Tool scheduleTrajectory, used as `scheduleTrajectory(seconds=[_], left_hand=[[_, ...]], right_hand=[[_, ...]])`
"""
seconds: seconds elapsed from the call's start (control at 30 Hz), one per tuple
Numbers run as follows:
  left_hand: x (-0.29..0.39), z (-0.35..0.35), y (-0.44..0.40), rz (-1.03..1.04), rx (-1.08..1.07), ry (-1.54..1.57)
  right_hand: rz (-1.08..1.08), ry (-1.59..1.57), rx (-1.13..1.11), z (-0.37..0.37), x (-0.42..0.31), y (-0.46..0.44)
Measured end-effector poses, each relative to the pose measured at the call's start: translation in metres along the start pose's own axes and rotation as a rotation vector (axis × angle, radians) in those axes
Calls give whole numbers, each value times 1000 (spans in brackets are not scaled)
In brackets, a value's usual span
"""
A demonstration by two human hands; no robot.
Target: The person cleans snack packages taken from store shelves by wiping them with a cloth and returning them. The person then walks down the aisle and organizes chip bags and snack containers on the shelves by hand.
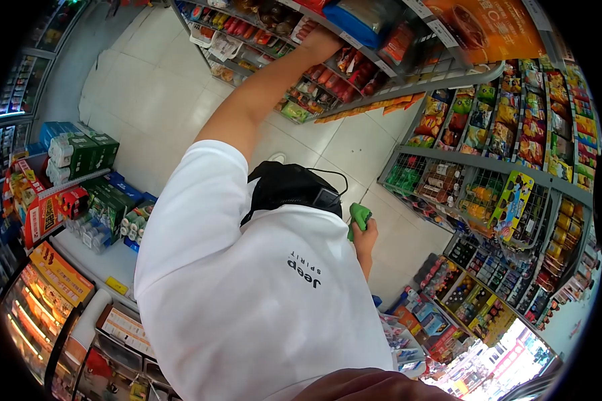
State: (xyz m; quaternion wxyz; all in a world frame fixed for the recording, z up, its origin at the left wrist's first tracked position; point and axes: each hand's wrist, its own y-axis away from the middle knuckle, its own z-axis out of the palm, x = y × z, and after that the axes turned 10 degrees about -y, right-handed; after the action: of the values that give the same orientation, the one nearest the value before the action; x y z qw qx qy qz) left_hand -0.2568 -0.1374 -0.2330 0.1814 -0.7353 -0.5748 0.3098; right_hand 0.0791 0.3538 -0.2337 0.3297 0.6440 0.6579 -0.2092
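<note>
Our left hand reaches in beneath an overhanging shelf; its fingertips are hidden among the goods, so we cannot tell whether they are spread, pressed together or pinching anything. Just below that hand lie rows of red packages, while a blue package sits above it, to its right. Our right hand is curled round a crumpled green cloth-like item, which bulges out above the fist. Beside that hand, to its left, a black bag hangs at our waist over our white shirt. Well to the right of the right hand stand racks of snack packets; well to its left are stacked green cartons.
</note>
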Motion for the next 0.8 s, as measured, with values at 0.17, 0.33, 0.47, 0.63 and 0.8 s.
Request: scheduleTrajectory(seconds=[0.17,0.33,0.47,0.63,0.8], left_hand=[[-7,-12,6,80,-240,43],[-10,-23,9,13,-340,150],[-8,-17,13,-27,-156,69],[-13,-36,0,46,-319,55],[-17,-23,-5,-75,-506,270]], right_hand=[[35,32,7,3,2,1],[49,3,9,5,3,1],[53,-10,9,7,3,2],[82,-9,8,8,2,2],[69,-19,17,9,6,2]])
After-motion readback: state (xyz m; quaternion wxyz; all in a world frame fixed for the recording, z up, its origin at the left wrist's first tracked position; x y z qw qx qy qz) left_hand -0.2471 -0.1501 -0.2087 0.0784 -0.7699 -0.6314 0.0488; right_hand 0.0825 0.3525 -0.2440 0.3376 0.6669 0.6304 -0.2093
